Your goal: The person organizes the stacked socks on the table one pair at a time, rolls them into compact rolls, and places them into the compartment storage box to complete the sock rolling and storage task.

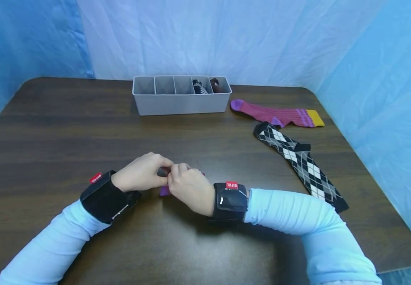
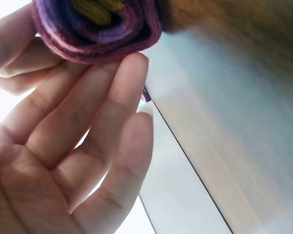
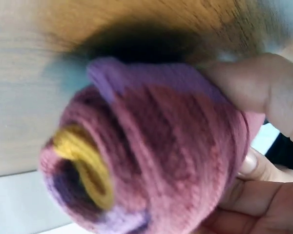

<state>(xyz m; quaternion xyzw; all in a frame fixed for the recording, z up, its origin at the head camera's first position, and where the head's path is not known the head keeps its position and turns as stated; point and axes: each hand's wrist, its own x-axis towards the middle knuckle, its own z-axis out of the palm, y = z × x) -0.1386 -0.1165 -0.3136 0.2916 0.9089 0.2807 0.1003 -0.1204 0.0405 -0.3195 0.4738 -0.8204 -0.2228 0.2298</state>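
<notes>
A sock [image 3: 180, 146] is rolled into a thick bundle, maroon ribbed knit with a purple end and yellow in the middle of the coil. Both hands hold it just above the table; in the head view only a purple bit shows beneath them. My left hand [image 1: 142, 172] pinches the roll from the left, and in the left wrist view its fingers [image 2: 100, 87] lie against the knit. From the other side my right hand [image 1: 192, 189] grips it, its fingers bent over the roll. The two hands touch, hiding most of the sock.
At the back stands a grey divided box [image 1: 182, 104]; its two right compartments hold a black-and-white sock [image 1: 199, 87] and a brown item [image 1: 216, 85]. On the right lie flat a maroon sock [image 1: 280, 114] with purple and yellow parts and a black argyle sock [image 1: 299, 162].
</notes>
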